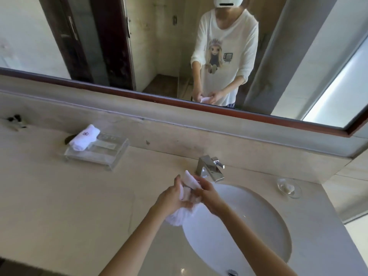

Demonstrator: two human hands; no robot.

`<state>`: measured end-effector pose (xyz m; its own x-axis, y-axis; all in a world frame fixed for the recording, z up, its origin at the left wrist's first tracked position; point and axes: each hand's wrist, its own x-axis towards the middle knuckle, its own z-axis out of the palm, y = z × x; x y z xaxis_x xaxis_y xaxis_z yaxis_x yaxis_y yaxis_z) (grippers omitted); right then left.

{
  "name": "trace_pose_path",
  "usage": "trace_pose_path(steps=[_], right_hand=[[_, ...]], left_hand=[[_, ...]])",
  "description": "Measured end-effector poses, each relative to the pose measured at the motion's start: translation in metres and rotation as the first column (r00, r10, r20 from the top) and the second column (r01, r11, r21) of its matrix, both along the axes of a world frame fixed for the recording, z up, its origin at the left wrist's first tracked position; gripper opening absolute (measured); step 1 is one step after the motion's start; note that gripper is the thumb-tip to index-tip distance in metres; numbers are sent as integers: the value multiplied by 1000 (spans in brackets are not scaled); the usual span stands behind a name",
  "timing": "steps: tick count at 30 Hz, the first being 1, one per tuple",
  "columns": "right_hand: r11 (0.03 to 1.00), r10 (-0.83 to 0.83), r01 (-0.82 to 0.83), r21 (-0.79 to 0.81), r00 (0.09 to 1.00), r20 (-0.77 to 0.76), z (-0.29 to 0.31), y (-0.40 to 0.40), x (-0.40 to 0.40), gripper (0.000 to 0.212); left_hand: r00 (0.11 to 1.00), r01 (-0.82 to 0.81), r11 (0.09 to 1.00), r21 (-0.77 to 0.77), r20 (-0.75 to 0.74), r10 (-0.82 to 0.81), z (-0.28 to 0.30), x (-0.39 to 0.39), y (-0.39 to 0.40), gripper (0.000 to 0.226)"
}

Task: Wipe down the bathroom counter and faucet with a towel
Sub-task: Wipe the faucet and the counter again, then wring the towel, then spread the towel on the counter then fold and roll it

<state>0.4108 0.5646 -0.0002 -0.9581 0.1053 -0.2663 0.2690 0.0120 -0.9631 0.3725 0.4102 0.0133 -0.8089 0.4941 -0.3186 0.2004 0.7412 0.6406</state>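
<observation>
A white towel (188,181) is bunched between both hands above the left rim of the white sink (258,226). My left hand (173,198) grips its lower part, and the rest hangs below the palm. My right hand (207,193) holds the upper part from the right, fingers curled round the cloth. The chrome faucet (211,168) stands just behind the hands, untouched. The beige stone counter (69,206) spreads out to the left.
A clear acrylic tray (111,156) at the back left carries a rolled white towel (84,137). A small glass soap dish (288,188) sits right of the faucet. A wide mirror (139,46) above the backsplash reflects a person.
</observation>
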Motion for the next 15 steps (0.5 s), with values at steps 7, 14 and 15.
trace_pose_path(steps=[7, 14, 15], right_hand=[[961, -215, 212, 178, 977, -3, -18, -72, -35, 22], [918, -361, 334, 211, 927, 102, -12, -94, -26, 47], [922, -350, 322, 216, 931, 108, -9, -94, -26, 39]], left_hand=[[994, -113, 991, -77, -4, 114, -18, -35, -101, 41], [929, -277, 959, 66, 272, 250, -27, -44, -128, 10], [923, -289, 954, 79, 286, 256, -24, -44, -130, 15]])
